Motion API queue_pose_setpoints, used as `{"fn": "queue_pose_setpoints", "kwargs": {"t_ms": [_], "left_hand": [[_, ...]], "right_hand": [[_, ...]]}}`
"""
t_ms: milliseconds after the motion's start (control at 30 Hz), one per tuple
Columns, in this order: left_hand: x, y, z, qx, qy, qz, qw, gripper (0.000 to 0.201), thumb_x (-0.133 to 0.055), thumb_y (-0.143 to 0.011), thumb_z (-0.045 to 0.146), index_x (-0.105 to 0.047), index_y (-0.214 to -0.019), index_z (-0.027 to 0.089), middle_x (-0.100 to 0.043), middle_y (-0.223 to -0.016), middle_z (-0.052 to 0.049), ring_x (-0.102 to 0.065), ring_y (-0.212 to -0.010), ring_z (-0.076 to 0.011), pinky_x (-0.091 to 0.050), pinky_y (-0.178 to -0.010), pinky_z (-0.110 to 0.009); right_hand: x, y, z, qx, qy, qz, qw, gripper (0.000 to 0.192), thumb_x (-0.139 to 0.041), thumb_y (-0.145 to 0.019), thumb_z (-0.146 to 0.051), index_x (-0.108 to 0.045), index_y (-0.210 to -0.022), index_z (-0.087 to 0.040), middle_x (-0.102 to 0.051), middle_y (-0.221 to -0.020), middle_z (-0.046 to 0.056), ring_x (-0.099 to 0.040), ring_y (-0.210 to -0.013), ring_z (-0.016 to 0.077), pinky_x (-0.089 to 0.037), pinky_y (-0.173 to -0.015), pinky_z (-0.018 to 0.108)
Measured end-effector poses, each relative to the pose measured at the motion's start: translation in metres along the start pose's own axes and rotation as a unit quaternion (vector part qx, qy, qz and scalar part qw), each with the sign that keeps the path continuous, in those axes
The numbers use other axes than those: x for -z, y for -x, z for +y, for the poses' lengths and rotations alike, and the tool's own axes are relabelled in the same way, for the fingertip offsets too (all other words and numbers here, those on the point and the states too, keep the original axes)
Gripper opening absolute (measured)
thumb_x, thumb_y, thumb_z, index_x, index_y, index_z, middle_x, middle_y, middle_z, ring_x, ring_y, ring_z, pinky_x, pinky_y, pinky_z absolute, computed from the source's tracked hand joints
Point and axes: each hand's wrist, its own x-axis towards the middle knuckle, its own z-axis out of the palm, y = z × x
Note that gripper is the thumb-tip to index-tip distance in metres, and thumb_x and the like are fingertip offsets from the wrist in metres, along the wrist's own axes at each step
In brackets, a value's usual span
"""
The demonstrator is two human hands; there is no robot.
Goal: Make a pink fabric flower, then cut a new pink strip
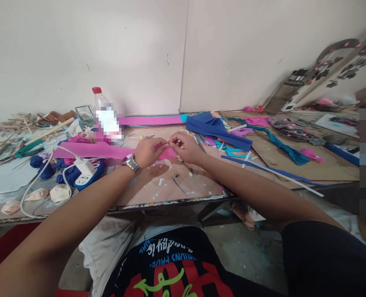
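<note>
Two-handed: pinching pink fabric strip [114, 152] with left hand [147, 152] and right hand [187, 147]; probably light, limp; best gripped near end.

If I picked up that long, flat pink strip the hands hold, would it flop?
The long, flat pink strip would probably flop, since it looks as thin as cloth or paper. It's likely light, being a narrow band. It may crease where the left hand and right hand pinch it.

Bottle [107, 119] mostly pixelated, held pink strip [110, 152] partly hidden
</note>
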Motion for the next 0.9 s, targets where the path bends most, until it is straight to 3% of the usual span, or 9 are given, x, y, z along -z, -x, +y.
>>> {"fn": "queue_pose_setpoints", "kwargs": {"t_ms": [200,400,900], "left_hand": [[0.0018,-0.0002,0.0016,-0.002,0.022,-0.013,1.0,0.033,-0.054,-0.097,0.045,-0.077,-0.1,0.023,-0.08,-0.096,-0.004,-0.07,-0.085,-0.023,-0.046,-0.08,-0.035],[0.0043,-0.0003,0.0029,0.023,0.047,-0.021,0.998,0.033,-0.053,-0.096,0.044,-0.077,-0.102,0.023,-0.08,-0.1,-0.003,-0.071,-0.087,-0.0218,-0.048,-0.079,-0.033],[0.0032,-0.0001,0.0009,0.033,0.12,-0.051,0.991,0.033,-0.055,-0.095,0.045,-0.077,-0.093,0.02,-0.078,-0.09,-0.003,-0.066,-0.078,-0.0189,-0.047,-0.075,-0.031]], "right_hand": [[-0.0018,0.001,0.0001,0.0,0.008,-0.021,1.0,0.008,-0.049,-0.091,-0.021,-0.056,-0.086,-0.02,-0.06,-0.082,0.002,-0.053,-0.077,0.0174,-0.041,-0.071,0.031],[-0.0001,0.0005,0.0035,-0.009,-0.007,-0.014,1.0,0.008,-0.055,-0.089,-0.024,-0.061,-0.091,-0.019,-0.063,-0.087,0.004,-0.056,-0.08,0.0181,-0.043,-0.072,0.032],[0.0025,0.0001,0.0013,-0.014,0.008,-0.026,1.0,0.006,-0.051,-0.089,-0.021,-0.056,-0.085,-0.02,-0.06,-0.082,0.002,-0.053,-0.077,0.0179,-0.04,-0.071,0.031]]}}
